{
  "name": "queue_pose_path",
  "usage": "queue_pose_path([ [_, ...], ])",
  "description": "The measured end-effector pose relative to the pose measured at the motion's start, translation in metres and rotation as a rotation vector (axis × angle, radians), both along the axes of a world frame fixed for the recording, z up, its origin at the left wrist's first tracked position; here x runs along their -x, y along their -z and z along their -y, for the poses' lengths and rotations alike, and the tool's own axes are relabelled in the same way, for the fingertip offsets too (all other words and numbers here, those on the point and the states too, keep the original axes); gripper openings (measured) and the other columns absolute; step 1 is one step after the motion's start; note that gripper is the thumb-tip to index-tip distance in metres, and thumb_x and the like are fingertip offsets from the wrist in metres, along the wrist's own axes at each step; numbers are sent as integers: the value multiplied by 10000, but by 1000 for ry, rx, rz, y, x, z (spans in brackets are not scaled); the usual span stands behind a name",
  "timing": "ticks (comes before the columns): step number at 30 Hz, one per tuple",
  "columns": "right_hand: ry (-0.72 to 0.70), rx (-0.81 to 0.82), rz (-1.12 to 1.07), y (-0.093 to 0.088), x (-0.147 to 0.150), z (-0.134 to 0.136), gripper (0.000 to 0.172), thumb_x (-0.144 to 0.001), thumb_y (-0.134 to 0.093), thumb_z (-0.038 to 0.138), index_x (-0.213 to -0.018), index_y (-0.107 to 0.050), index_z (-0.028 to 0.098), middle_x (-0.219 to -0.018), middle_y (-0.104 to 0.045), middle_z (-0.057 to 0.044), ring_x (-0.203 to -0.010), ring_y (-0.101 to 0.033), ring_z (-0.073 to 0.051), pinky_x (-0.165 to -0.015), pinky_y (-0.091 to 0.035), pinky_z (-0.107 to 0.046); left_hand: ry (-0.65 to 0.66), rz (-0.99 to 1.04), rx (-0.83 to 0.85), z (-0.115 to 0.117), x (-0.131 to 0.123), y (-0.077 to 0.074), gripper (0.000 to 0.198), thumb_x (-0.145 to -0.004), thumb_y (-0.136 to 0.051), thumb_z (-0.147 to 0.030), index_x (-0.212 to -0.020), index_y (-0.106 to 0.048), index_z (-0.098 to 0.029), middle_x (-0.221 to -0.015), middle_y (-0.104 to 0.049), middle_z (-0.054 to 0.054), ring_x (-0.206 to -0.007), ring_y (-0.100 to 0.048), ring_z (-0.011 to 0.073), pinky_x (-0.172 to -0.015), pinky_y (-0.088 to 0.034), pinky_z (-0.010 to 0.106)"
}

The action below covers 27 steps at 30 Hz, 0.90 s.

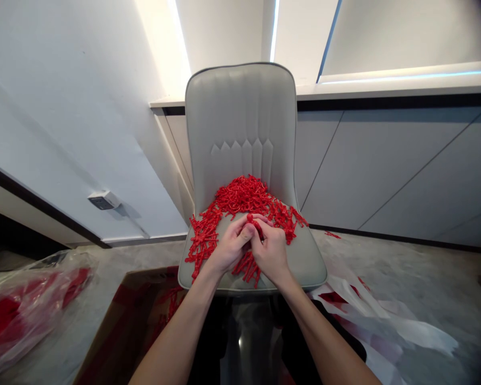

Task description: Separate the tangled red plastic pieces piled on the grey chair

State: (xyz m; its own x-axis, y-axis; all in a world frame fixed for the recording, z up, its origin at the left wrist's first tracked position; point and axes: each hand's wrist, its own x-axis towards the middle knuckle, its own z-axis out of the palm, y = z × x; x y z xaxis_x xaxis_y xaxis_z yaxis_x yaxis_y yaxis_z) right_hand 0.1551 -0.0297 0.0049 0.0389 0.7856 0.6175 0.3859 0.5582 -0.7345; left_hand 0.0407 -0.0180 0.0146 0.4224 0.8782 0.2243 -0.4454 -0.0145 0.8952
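Note:
A heap of small red plastic pieces (240, 198) lies on the seat of a grey padded chair (240, 117). My left hand (229, 247) and my right hand (271, 248) meet over the front of the seat. Both are closed in a pinch on the same small red piece (253, 222) between their fingertips. More red pieces (247, 266) show under and between my palms.
A clear plastic bag with red contents (28, 299) lies on the floor at the left. A brown cardboard box (116, 321) sits below the chair's front. Crumpled white plastic (385, 315) lies at the right. White wall panels stand behind the chair.

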Motion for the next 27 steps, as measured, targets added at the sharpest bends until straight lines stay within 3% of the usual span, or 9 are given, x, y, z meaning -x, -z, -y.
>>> queue_pose_path([
  [8,59,-45,5,-1,4,5,235,-970,-510,303,-900,-701,184,-795,-731,-62,-696,-662,-191,-656,-498,-286,36,29,15,0,8,0,385,-886,-700,-367,-1215,-667,-171,-1241,-684,154,-1167,-634,263,-1017,-483,356],
  [18,51,-3,-14,-6,2,8,212,-901,-623,255,-1082,-717,199,-967,-750,-78,-871,-693,-224,-830,-553,-354,-11,79,81,2,7,-6,226,-878,-691,-370,-952,-693,-156,-1355,-636,151,-1122,-657,247,-942,-534,338],
  [24,-51,35,-88,-7,1,7,313,-862,-682,301,-1165,-689,220,-1123,-715,-99,-1067,-664,-259,-942,-537,-408,-59,103,163,1,7,-6,252,-884,-669,-412,-934,-703,-168,-1331,-657,118,-1158,-646,260,-894,-558,312],
  [27,-167,149,-225,-6,2,7,327,-899,-633,349,-1188,-687,207,-1140,-715,-104,-1064,-672,-253,-922,-549,-395,-80,114,191,-1,8,-5,268,-883,-666,-414,-970,-712,-166,-1313,-665,117,-1156,-647,266,-863,-573,316],
])
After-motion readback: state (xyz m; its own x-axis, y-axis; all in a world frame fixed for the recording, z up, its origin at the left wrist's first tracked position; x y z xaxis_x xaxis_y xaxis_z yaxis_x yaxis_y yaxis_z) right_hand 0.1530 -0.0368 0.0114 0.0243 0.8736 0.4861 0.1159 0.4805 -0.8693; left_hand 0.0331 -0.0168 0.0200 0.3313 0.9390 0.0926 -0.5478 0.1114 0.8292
